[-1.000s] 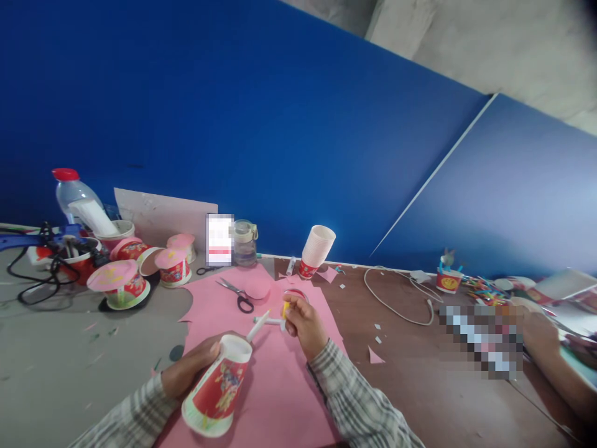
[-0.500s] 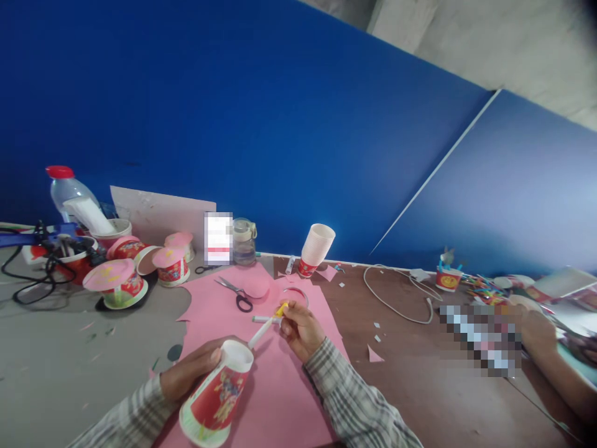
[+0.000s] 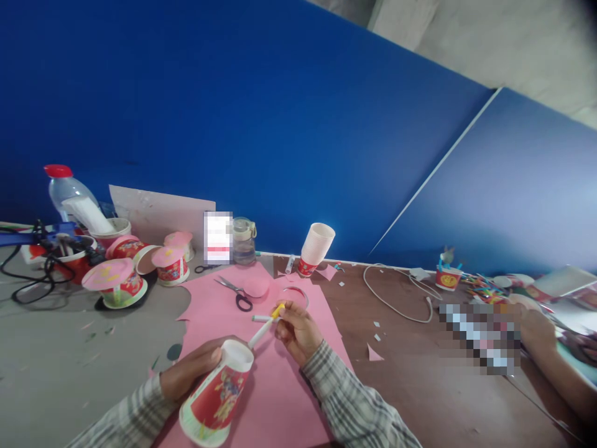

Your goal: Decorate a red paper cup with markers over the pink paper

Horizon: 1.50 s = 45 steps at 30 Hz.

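Note:
My left hand (image 3: 189, 371) is wrapped round an upturned red-and-white paper cup (image 3: 216, 393), tilted with its white base up and to the right. My right hand (image 3: 296, 330) pinches a white marker with a yellow end (image 3: 265, 326), and the marker's tip rests at the cup's base. Both hands hover over a large pink paper sheet (image 3: 270, 392). A second marker lies on the sheet just behind the one I hold. Black-handled scissors (image 3: 236, 294) and a pink paper disc (image 3: 257, 287) lie on the sheet further back.
Several pink-topped cups (image 3: 115, 283) stand at the left beside a water bottle (image 3: 63, 186) and tangled cables. A stack of cups (image 3: 314, 249) and a glass jar (image 3: 244, 241) stand by the blue wall. A white cable (image 3: 396, 298) lies right. Another person's arm (image 3: 555, 361) reaches in at the right.
My right hand has come a little nearer with the marker, bringing its tip against the cup's base. The cup in my left hand has dropped slightly.

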{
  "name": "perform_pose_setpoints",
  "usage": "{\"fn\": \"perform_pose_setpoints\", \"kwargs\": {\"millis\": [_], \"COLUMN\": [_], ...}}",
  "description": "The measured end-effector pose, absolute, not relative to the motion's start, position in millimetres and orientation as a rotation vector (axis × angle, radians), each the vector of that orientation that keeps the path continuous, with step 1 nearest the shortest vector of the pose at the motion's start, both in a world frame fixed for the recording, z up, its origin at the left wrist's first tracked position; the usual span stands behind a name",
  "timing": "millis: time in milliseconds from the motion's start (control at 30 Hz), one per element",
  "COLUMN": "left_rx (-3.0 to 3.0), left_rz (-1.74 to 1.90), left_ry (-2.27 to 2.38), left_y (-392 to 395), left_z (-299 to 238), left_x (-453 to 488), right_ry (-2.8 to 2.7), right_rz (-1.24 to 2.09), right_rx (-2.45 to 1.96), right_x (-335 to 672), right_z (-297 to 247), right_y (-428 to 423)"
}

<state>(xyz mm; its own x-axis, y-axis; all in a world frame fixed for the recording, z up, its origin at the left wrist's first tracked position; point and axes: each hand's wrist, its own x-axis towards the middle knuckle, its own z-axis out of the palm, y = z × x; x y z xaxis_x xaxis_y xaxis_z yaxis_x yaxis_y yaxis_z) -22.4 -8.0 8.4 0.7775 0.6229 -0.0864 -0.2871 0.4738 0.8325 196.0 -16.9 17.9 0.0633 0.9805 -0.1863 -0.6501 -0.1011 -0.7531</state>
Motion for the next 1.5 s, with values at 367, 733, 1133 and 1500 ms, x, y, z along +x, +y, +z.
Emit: {"fn": "perform_pose_setpoints", "kwargs": {"millis": [367,733,1133,1500], "left_rx": [1.007,0.944,1.351,1.132], "left_rz": [0.652,0.700,0.783,1.022], "left_ry": [0.494,0.556,0.759,0.827], "left_y": [-4,-2,17,13], "left_z": [5,6,16,18], "left_x": [-20,-18,-33,-28], "right_ry": [-0.631,-0.829,-1.341,-1.889], "right_rz": [1.447,1.147,0.409,0.318], "right_rx": [-0.892,-1.118,-1.571,-1.841], "right_x": [186,193,231,257], "right_z": [14,13,13,16], "right_y": [-22,-18,-3,-1]}}
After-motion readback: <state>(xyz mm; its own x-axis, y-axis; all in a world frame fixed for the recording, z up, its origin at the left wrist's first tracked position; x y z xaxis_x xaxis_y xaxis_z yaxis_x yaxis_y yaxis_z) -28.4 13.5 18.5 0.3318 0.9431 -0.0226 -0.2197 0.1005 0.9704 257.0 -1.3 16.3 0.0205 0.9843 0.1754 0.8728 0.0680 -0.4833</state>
